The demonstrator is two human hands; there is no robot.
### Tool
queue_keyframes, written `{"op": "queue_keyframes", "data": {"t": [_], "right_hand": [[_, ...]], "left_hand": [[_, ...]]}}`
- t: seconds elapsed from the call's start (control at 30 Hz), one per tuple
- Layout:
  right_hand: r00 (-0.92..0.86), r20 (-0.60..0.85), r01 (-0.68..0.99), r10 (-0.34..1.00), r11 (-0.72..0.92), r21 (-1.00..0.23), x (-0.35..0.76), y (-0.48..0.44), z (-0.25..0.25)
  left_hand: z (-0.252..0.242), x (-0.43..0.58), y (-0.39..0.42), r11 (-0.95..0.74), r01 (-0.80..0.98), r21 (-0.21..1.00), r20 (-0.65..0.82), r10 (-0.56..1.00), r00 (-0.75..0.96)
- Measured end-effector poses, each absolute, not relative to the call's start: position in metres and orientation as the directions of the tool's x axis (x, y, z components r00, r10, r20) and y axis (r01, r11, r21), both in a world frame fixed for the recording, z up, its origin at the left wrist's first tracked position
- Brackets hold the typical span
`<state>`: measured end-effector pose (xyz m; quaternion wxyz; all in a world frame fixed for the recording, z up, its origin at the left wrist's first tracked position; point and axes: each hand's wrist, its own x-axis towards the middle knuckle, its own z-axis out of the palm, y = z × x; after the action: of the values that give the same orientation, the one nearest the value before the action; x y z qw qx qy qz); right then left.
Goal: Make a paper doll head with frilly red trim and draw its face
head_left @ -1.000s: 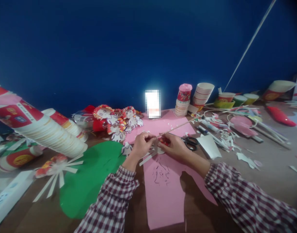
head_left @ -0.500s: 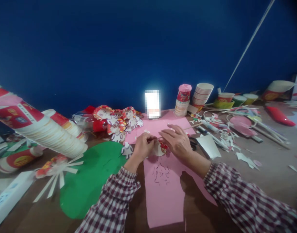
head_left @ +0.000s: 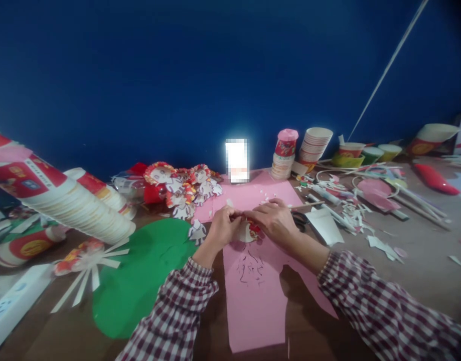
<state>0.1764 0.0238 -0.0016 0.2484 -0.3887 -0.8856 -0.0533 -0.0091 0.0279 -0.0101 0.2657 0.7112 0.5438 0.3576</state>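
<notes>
Lying nearest, a pink sheet (head_left: 257, 321) with dark pen marks rests on the brown table (head_left: 309, 326), table surface showing along both its cut edges. To its left the flat green sheet (head_left: 140, 286) leaves low room for sliding sideways. Beyond the marks sits the paper piece (head_left: 247, 232), trimmed red and yellow, under and between both hands. The left hand (head_left: 220, 229) has its fingers closed in a pinch, seemingly on the hidden end of a thin stick (head_left: 306, 205); the right hand (head_left: 276, 224) curves its fingers low over that stick, whether gripping or merely pressing I cannot tell. Heavy downward pressure could crease the paper piece; a loose pinch could let the stick roll. Its free end passes just beyond the black scissors (head_left: 300, 222) and white paper (head_left: 325, 226), so a rightward sweep could snag there or scatter the scraps (head_left: 360, 219). Farther off, cut-out figures (head_left: 179, 200) and a cup stack (head_left: 316, 148) limit forward reach.
</notes>
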Motion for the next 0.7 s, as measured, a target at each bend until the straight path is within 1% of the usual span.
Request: {"op": "queue_keyframes", "data": {"t": [0.23,0.37,0.5,0.7], "right_hand": [[-0.602,0.499,0.678,0.623,0.729,-0.093,0.1784,0.0272,-0.0038],[-0.567,0.517,0.713,0.641,0.697,-0.082,0.1762,0.0247,-0.0048],[-0.528,0.516,0.742,0.674,0.662,-0.106,0.1739,0.0222,-0.0032],[-0.530,0.516,0.737,0.673,0.666,-0.112,0.1736,0.0224,-0.0033]], "left_hand": [[-0.0071,-0.0081,0.0272,-0.256,0.569,0.781,0.200,0.967,0.160],[-0.0054,-0.0084,0.0272,-0.247,0.540,0.804,0.179,0.968,0.176],[-0.0043,-0.0091,0.0275,-0.236,0.499,0.834,0.149,0.967,0.208],[-0.0069,-0.0100,0.0283,-0.151,0.417,0.896,0.072,0.977,0.199]]}}
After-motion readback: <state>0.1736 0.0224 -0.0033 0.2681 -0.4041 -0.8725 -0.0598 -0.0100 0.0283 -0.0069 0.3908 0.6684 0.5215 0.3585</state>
